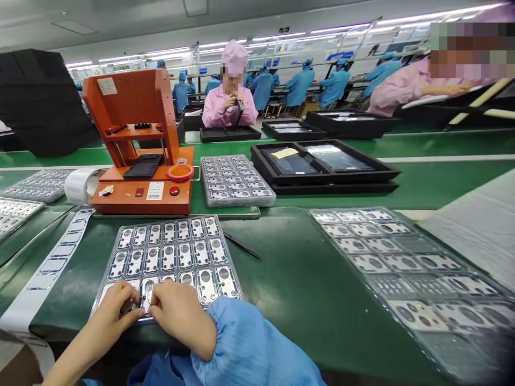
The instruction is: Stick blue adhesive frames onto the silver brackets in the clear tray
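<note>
A clear plastic tray (169, 257) lies on the green bench mat in front of me, holding rows of flat metal parts with oval openings. My left hand (110, 313) and my right hand (179, 316) rest at its near edge. Their fingertips meet on a metal part (147, 295) in the nearest row, and the fingers partly hide it. A blue sleeve (241, 343) covers my right forearm. Dark tweezers (241, 245) lie on the mat to the right of the tray, apart from both hands.
An orange bench press (137, 155) stands beyond the tray. More trays of parts (406, 284) lie to the right, and black trays with screens (322, 163) lie further back. A label strip (52, 279) runs along the left. A co-worker (229, 102) in pink sits opposite.
</note>
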The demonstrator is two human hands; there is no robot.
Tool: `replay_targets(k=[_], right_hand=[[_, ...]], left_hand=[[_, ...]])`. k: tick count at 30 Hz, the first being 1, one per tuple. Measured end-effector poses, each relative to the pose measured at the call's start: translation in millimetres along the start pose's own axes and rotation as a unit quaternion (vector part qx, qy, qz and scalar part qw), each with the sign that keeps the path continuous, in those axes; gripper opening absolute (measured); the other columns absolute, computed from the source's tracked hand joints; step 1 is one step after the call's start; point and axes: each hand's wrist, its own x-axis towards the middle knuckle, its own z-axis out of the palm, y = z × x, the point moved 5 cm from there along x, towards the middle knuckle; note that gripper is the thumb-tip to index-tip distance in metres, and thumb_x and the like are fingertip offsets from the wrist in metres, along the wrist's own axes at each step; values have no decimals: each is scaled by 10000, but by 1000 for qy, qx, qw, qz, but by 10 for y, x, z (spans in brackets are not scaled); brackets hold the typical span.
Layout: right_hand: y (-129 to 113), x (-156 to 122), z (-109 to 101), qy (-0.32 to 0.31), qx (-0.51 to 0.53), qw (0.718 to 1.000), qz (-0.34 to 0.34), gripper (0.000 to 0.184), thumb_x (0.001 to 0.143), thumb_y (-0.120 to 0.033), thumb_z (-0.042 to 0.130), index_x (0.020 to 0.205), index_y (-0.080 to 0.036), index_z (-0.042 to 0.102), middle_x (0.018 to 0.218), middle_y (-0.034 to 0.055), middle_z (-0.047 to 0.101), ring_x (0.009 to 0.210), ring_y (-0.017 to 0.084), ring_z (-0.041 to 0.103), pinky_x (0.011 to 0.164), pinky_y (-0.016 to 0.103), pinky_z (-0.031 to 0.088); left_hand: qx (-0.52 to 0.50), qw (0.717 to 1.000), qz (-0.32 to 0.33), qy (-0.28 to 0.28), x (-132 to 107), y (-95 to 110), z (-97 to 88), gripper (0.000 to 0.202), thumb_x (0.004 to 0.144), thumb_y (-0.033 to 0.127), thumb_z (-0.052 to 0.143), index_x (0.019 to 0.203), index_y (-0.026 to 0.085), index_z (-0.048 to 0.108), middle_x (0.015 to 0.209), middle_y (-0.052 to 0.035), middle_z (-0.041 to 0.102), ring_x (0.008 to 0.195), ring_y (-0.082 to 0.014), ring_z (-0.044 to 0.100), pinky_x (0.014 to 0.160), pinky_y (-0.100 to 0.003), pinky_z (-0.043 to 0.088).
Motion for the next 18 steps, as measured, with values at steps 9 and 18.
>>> replay_targets(k=[9,18], right_hand=[[13,-15,9,18,19,1000,-3,133,814,-288,561,824,-233,682,886,26,717,833,203,666,690,287,461],[1,-14,41,27,12,1000,-9,115,828,-302,582,848,-222,663,912,44,704,834,223,669,700,313,476]], left_hand=[[28,1000,1,10,3,-68,7,193,812,424,592,809,231,594,851,-35,576,783,-205,561,742,-358,504],[53,997,3,56,-13,-133,10,195,789,422,584,792,232,630,1058,-85,582,1089,-287,543,950,-491,469]])
